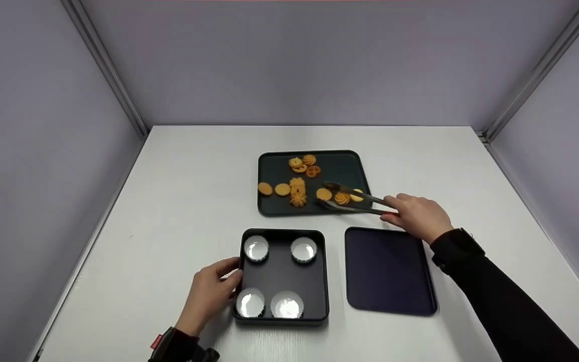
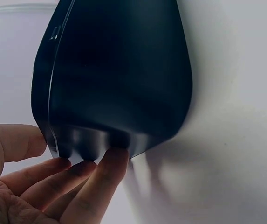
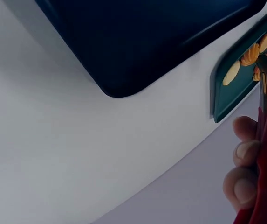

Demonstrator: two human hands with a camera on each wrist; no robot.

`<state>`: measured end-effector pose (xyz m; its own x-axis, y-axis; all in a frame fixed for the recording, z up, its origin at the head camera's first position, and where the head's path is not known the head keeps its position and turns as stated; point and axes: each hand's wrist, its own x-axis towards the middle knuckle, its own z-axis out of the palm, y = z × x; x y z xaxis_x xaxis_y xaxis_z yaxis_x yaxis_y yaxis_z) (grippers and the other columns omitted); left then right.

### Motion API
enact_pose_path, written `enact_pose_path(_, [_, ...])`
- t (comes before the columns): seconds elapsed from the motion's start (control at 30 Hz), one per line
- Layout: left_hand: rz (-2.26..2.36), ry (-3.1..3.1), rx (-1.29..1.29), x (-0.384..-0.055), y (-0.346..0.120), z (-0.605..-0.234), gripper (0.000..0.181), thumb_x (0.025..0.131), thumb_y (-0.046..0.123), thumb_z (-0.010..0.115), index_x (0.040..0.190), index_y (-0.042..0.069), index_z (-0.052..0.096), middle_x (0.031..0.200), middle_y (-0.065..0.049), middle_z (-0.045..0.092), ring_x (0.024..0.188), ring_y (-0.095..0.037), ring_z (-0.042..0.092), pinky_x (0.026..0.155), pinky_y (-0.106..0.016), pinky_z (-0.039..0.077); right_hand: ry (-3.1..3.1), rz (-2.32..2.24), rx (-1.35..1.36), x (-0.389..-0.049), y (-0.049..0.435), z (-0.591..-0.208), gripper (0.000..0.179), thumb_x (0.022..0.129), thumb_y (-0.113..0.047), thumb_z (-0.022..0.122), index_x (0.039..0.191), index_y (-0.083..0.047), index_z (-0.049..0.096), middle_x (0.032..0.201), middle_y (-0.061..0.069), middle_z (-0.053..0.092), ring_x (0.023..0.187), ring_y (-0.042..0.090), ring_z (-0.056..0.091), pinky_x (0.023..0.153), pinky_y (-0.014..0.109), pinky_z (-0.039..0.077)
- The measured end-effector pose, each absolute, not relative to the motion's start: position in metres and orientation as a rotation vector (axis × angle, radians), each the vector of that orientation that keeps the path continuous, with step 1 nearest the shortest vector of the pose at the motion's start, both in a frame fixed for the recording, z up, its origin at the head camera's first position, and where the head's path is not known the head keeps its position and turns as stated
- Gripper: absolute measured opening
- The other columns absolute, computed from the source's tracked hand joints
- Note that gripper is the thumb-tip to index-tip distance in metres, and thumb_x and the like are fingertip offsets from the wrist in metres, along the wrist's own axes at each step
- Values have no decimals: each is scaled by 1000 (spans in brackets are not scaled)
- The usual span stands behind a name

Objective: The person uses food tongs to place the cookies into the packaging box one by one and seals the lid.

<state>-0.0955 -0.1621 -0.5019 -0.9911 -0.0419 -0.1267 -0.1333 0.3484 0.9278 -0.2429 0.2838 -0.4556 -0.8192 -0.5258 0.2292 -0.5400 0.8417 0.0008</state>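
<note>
My right hand [image 1: 417, 216] grips metal tongs [image 1: 365, 208] with red on the handle. Their arms are spread, with the tips on either side of a round biscuit [image 1: 323, 194] on the dark green tray [image 1: 340, 168]. A swirled cookie [image 1: 342, 198] and a pale round piece [image 1: 357, 195] lie between the arms. My left hand [image 1: 211, 289] holds the left side of a dark rectangular tin [image 1: 284, 274]. In the left wrist view its thumb is at the rim and its fingertips [image 2: 117, 161] press the outer wall.
White fluted cups [image 1: 303, 250] stand near the tin's corners. More cookies, round biscuits [image 1: 282, 189] and small pretzels [image 1: 313, 171] lie on the green tray. A flat navy lid-like panel [image 1: 390, 271] lies right of the tin. Grey walls enclose the white table [image 1: 194, 166].
</note>
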Motion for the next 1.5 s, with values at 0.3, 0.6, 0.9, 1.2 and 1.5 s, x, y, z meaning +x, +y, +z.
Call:
enact_pose_path(0.3, [1747, 2512, -180, -96, -162, -503, 33, 98, 7, 66, 130, 1, 69, 130, -22, 67, 105, -31, 73, 70, -28, 63, -2855, 94, 832, -248, 278, -440, 22, 90, -30, 78, 98, -11, 68, 77, 2, 62, 66, 22, 60, 58, 41, 50])
enact_pose_path(0.6, [1757, 2499, -186, -96, -161, -503, 34, 97, 7, 66, 131, 1, 69, 131, -22, 67, 104, -32, 73, 70, -28, 63, -2818, 99, 833, -248, 277, -440, 13, 91, -23, 78, 92, -13, 70, 78, 1, 69, 67, 21, 62, 59, 38, 48])
enact_pose_path(0.9, [1710, 2532, -198, -95, -161, -502, 34, 97, 8, 66, 131, 2, 69, 131, -21, 67, 102, -29, 74, 70, -28, 63, -2708, 47, 866, -245, 279, -444, 13, 91, -21, 78, 94, -11, 70, 77, 3, 69, 62, 21, 62, 55, 37, 48])
enact_pose_path(1.2, [1695, 2556, -165, -95, -162, -502, 33, 98, 9, 67, 130, 3, 69, 130, -21, 68, 103, -30, 73, 70, -27, 62, -2572, 55, 890, -241, 283, -439, 17, 91, -21, 77, 91, -12, 63, 69, 0, 58, 53, 19, 49, 49, 35, 39])
enact_pose_path(1.5, [1669, 2586, -174, -96, -163, -503, 32, 97, 10, 68, 128, 4, 71, 128, -19, 70, 93, -22, 75, 65, -23, 60, -2419, 115, 1009, -224, 283, -425, 21, 88, -22, 80, 92, -12, 62, 65, -5, 52, 50, 10, 38, 46, 27, 32])
